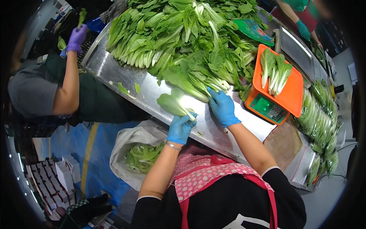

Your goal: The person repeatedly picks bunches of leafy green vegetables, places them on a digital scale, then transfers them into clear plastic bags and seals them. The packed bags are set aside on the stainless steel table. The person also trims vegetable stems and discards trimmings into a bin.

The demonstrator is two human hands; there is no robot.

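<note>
My left hand point(181, 128), in a blue glove, pinches a single leafy green point(169, 102) by its white stem end, leaf pointing away to the left. My right hand point(223, 108), gloved the same, is at the front edge of a large pile of leafy greens point(171, 34). Its fingers close around the pale stem end of another leafy green point(190, 88) that lies against the pile. Both hands are over a metal table point(151, 86). Right of my right hand stands an orange digital scale point(294, 94) with several leafy greens point(276, 73) on its pan.
A white sack point(120, 148) of leaves stands below the table edge at left. Bagged greens point(317, 114) lie at right beside plastic bags point(301, 169). A second scale point(297, 48) and a green hand fan point(254, 30) are behind. Co-workers point(67, 94) stand left and far right.
</note>
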